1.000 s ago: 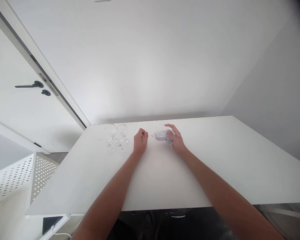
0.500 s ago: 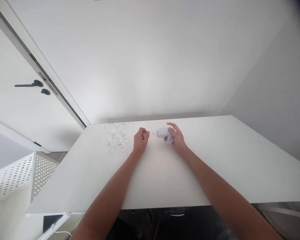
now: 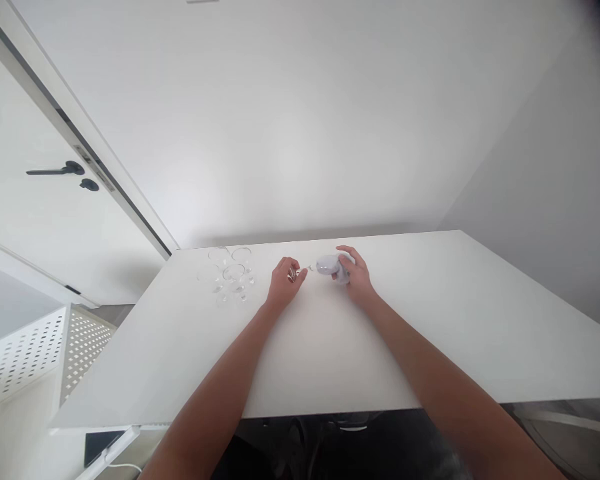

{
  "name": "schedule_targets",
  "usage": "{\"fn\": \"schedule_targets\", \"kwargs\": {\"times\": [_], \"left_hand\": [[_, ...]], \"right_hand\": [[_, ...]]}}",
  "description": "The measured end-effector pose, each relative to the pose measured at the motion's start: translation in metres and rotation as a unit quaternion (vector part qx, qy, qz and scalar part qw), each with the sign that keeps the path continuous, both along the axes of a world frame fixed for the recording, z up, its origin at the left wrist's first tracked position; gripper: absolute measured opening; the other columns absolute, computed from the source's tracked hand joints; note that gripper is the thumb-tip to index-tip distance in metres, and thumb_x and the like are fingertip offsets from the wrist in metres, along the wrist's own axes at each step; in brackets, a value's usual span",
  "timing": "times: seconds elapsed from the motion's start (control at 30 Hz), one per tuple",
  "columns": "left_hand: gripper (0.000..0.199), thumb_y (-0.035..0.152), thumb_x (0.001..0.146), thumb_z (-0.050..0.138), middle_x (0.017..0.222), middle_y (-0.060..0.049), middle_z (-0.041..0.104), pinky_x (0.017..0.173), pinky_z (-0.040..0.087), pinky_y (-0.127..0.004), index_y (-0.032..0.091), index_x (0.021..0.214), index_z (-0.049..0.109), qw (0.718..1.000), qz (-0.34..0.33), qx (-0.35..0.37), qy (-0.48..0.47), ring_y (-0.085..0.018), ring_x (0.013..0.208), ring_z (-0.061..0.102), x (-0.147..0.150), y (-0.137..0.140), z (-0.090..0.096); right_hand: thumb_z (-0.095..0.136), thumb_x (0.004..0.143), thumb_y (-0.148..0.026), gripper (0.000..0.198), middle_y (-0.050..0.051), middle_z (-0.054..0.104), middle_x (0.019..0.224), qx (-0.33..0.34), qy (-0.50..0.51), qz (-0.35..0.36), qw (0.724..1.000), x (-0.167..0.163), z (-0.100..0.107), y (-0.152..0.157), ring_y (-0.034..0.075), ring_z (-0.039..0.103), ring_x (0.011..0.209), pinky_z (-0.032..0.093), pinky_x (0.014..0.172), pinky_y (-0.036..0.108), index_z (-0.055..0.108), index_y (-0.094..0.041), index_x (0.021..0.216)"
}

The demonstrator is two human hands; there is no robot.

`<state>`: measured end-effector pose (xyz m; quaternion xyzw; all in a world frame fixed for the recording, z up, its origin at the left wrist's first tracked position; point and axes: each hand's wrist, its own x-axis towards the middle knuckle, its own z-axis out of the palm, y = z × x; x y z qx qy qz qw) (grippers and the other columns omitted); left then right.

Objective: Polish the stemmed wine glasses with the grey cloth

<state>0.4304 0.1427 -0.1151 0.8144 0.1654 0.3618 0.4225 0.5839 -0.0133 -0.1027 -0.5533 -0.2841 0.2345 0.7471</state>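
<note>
A clear wine glass (image 3: 325, 265) lies sideways in the air between my hands, its bowl turned to the right. My left hand (image 3: 286, 280) is closed round its foot, with the stem running out past the thumb. A pale grey cloth (image 3: 343, 272) fills the mouth of the bowl. My right hand (image 3: 356, 273) is closed on this cloth at the rim, fingers curled behind the glass and thumb in front. To the left, several stemmed glasses (image 3: 234, 272) stand upright in a cluster on the white table (image 3: 325, 353).
Behind the table rises a plain wall (image 3: 290, 133). A white door with a dark handle (image 3: 55, 170) is at the left. Below it is a white perforated panel (image 3: 85, 333). A white cable (image 3: 125, 465) hangs by the front left table corner.
My left hand has shifted slightly right and its grip on the foot has turned a little. The glass and cloth have moved slightly right. The standing glasses remain in place.
</note>
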Motion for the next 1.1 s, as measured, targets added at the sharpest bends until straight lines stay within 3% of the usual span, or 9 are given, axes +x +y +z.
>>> {"fn": "schedule_targets", "kwargs": {"times": [0.17,0.4,0.57,0.67,0.77,0.9,1.1], "left_hand": [[0.021,0.038,0.084,0.070,0.077,0.000,0.060,0.058,0.047,-0.023,0.021,0.078,0.058,0.999,-0.026,0.017,0.013,-0.012,0.067,0.055,-0.001,-0.001,0.002],[0.028,0.045,0.083,0.070,0.073,-0.001,0.066,0.062,0.048,-0.027,0.020,0.071,0.065,0.998,-0.032,-0.018,0.053,-0.011,0.061,0.053,-0.004,-0.002,0.005],[0.030,0.049,0.083,0.070,0.076,-0.002,0.067,0.062,0.050,-0.028,0.020,0.077,0.071,0.996,-0.011,-0.087,0.023,-0.013,0.064,0.056,-0.003,0.002,0.002],[0.033,0.052,0.085,0.067,0.075,-0.003,0.067,0.066,0.056,-0.030,0.020,0.083,0.073,0.985,-0.025,-0.172,-0.016,-0.015,0.069,0.061,-0.002,0.004,0.000],[0.035,0.053,0.086,0.065,0.079,-0.005,0.071,0.070,0.058,-0.031,0.019,0.086,0.075,0.979,-0.069,-0.190,-0.008,-0.017,0.075,0.065,0.000,0.001,-0.002],[0.033,0.051,0.085,0.068,0.085,-0.005,0.073,0.064,0.056,-0.027,0.019,0.085,0.077,0.989,-0.085,-0.115,0.031,-0.015,0.071,0.063,0.004,-0.005,-0.004],[0.033,0.051,0.087,0.065,0.091,-0.006,0.071,0.057,0.056,-0.025,0.020,0.089,0.076,0.988,-0.107,-0.108,0.014,-0.014,0.072,0.062,0.003,-0.008,-0.002]], "right_hand": [[0.078,0.080,-0.047,0.036,-0.001,0.059,0.079,0.043,0.011,0.034,0.998,0.006,0.000,0.000,0.014,0.053,0.061,0.042,0.054,0.029,0.067,-0.029,0.110],[0.082,0.078,-0.040,0.037,-0.002,0.060,0.080,0.097,0.047,-0.004,0.994,0.003,0.001,0.001,0.014,0.054,0.066,0.044,0.054,0.027,0.068,-0.031,0.110],[0.080,0.080,-0.044,0.036,0.000,0.071,0.102,0.189,0.101,-0.083,0.973,0.019,-0.007,0.004,0.021,0.066,0.098,0.057,0.075,0.036,0.066,-0.034,0.111],[0.079,0.080,-0.042,0.026,0.001,0.074,0.103,0.179,0.154,-0.120,0.964,0.026,-0.014,0.009,0.024,0.066,0.110,0.058,0.086,0.039,0.068,-0.031,0.101],[0.078,0.080,-0.038,0.023,0.004,0.075,0.103,0.128,0.229,-0.067,0.963,0.017,-0.015,0.016,0.024,0.069,0.103,0.059,0.084,0.038,0.070,-0.025,0.096],[0.072,0.085,-0.042,0.024,0.003,0.074,0.101,0.119,0.251,0.072,0.958,-0.003,-0.008,0.018,0.024,0.068,0.098,0.058,0.080,0.037,0.071,-0.022,0.099],[0.069,0.086,-0.038,0.017,0.002,0.071,0.090,0.126,0.279,0.081,0.949,-0.007,-0.006,0.014,0.022,0.065,0.084,0.054,0.073,0.035,0.068,-0.022,0.090]]}}
